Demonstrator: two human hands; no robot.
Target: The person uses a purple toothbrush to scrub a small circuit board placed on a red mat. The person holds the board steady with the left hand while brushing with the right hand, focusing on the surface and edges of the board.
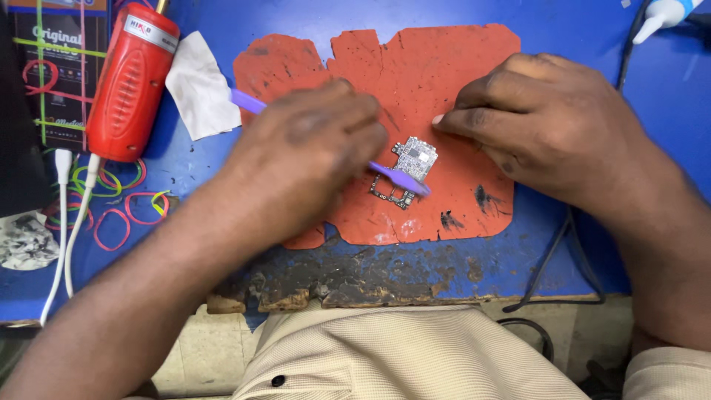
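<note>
A small circuit board (409,169) is seen lying flat on a worn orange mat (444,67), toward the mat's near edge and roughly midway across it. The mat is spread on a blue counter (578,30), whose near edge is chipped and blackened just below the mat.

The left hand (307,159) is closed around the handle of a purple brush (396,176); the handle's far end is seen sticking out behind the hand over the mat's far left corner, while the working end is laid across the board's near left part, touching it. The hand itself is held just left of the board, above the mat.

The right hand (544,122) is rested on the right half of the mat, with nothing gripped in it; its fingers are curled and one fingertip (438,119) is pointed at the board's far right corner, just beside it. Whether the fingertip touches the board cannot be told. The board is thus placed between the two hands.

Left of the mat, a white scrap of cloth or paper (198,85) is seen on the counter, and farther left a red handheld tool (132,81) is laid. Coloured rubber bands (122,207) and a white cable (70,237) are scattered near the mat's left side. A black cable (552,259) is run off the counter to the right of the mat.
</note>
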